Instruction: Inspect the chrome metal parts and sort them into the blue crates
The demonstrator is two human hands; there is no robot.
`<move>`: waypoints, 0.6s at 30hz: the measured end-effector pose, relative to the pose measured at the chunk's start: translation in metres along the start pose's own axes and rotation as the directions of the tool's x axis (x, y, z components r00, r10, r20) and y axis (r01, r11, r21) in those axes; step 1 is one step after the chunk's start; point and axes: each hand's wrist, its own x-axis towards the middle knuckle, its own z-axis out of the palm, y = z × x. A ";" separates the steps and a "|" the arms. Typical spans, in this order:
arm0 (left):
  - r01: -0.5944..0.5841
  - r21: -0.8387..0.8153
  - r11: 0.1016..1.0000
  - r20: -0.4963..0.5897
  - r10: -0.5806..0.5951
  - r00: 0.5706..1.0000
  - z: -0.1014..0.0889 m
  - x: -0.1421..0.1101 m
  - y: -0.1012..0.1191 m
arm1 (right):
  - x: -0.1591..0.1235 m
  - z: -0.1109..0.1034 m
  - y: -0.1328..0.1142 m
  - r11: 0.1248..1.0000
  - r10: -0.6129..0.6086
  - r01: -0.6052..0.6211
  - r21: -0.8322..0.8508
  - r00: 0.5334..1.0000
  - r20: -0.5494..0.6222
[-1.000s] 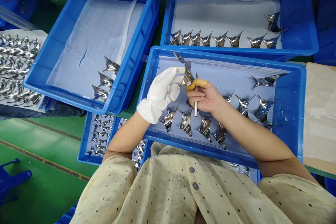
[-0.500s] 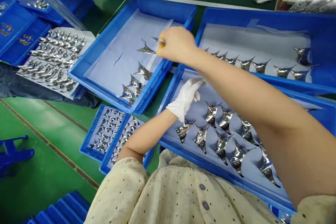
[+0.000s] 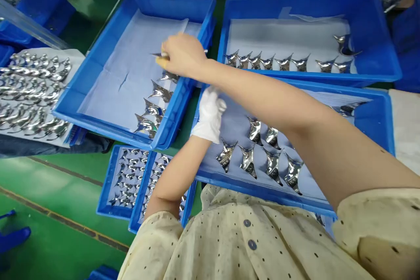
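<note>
My right hand (image 3: 180, 56), with a yellow finger cot, is over the blue tray (image 3: 173, 2) at the upper middle. It pinches a small polished metal piece (image 3: 158, 55) and a thin metal rod (image 3: 205, 51), and the fingers hide most of the piece. Just below it, several star-shaped chrome pieces (image 3: 160, 92) lie in a line on that tray's white liner. My left hand (image 3: 210, 113), in a white glove, rests above the front blue tray (image 3: 262, 192), holding nothing, close to several similar chrome pieces (image 3: 248, 161).
A third blue tray (image 3: 311, 0) at the back right holds a row of chrome pieces. A white sheet (image 3: 33, 92) of curved chrome parts lies at the left. Below it is a divided blue tray (image 3: 105, 197) of small parts. Green surface (image 3: 49, 179) shows between them.
My right hand has moved slightly left and lower over the upper middle tray. My left hand has moved slightly down and its fingers have curled. The view has shifted a little.
</note>
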 end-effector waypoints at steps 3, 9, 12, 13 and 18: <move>-0.142 -0.048 0.989 -0.033 0.141 0.989 -0.005 -0.002 0.015 | -0.059 -0.032 0.031 0.997 0.052 -0.052 -0.061 0.999 0.006; -0.148 0.039 0.988 0.033 0.146 0.989 -0.010 -0.005 0.012 | -0.199 -0.004 0.105 0.937 0.321 -0.202 -0.285 0.821 0.472; -0.153 0.133 0.979 0.144 0.133 0.981 -0.012 -0.003 0.003 | -0.232 0.014 0.116 0.933 0.342 -0.224 -0.282 0.794 0.502; -0.144 0.190 0.971 0.187 0.109 0.976 -0.012 -0.002 0.001 | -0.236 0.016 0.118 0.937 0.337 -0.241 -0.251 0.810 0.479; -0.086 0.516 0.852 0.432 -0.172 0.886 -0.007 -0.013 -0.001 | -0.244 0.000 0.123 0.909 0.217 -0.190 0.370 0.976 -0.032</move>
